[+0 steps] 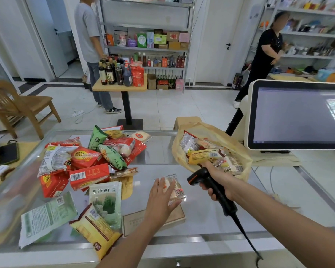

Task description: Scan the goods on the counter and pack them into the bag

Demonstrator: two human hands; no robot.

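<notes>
under the flat left grip point(161, 198) lies a snack packet point(178, 191), scanner point(206, 180) alongside.

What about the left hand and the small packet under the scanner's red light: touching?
Touching. The head view shows the left hand lying flat, fingers straight, across the small packet, no gap.

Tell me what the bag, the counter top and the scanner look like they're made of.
The bag looks like thin plastic film, yellowish with a soft sheen, judging by its crumpled, slack folds. The counter top appears to be glass: glossy, with reflections and things visible beneath it. The scanner is black and matte, probably moulded plastic.
</notes>
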